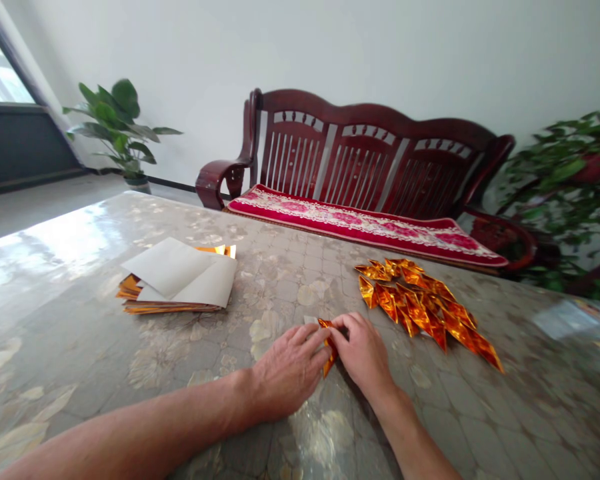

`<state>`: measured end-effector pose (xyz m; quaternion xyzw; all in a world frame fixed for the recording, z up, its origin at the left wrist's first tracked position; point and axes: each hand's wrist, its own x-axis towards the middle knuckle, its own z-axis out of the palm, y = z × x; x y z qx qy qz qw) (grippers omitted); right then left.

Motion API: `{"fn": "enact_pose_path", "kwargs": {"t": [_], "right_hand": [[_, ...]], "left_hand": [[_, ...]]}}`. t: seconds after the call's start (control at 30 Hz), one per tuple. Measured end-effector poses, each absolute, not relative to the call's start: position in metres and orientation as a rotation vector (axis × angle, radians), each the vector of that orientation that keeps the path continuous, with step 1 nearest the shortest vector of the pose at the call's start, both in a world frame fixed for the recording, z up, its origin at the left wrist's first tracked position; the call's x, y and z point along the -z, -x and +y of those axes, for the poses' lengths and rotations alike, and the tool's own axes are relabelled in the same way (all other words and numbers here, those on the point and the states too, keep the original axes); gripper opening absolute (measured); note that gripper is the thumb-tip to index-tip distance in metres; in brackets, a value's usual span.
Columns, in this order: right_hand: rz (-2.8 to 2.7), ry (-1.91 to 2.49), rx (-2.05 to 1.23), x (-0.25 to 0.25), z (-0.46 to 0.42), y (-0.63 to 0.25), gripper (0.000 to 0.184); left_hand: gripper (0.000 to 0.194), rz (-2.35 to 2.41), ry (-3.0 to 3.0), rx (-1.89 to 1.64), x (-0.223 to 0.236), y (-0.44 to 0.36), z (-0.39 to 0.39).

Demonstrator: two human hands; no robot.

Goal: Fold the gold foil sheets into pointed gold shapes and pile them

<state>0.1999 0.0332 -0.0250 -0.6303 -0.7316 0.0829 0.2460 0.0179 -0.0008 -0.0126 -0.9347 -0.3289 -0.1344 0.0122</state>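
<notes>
- Left forearm (105,433) lies across the patterned tabletop (280,280), leading toward the folded gold foil piece (329,347), the landmark here.
- Well left of that piece: a stack of gold foil sheets (173,305) under white paper (180,273).
- Just left of it: the left hand (290,370), in a narrow pinch on the foil.
- Just right of it: the right hand (363,353), equally narrow, partly hiding the fold.
- Beyond it, to the right: a heap of gold foil triangles (420,307).
- Even fingertip pressure along the fold looks best for a crisp edge.

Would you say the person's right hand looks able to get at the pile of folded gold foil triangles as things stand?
Probably yes: the right hand lies just short of the pile of folded gold foil triangles, with only tabletop between.
</notes>
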Motion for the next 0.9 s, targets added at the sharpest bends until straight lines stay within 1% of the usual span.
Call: {"fn": "enact_pose_path", "kwargs": {"t": [0.37,0.7,0.9], "right_hand": [[-2.011,1.746,-0.243,0.0219,0.0336,-0.1980,0.013],[-2.047,1.757,-0.148,0.0224,0.0357,-0.1956,0.007],[-2.094,1.731,-0.100,0.0245,0.0354,-0.1929,0.007]], "left_hand": [[0.026,-1.061,2.900,0.414,0.0115,-0.0177,-0.0012],[0.027,-1.112,2.881,0.448,0.0123,-0.0176,-0.0015],[0.023,-1.159,2.848,0.443,0.0152,-0.0179,-0.0016]]}}
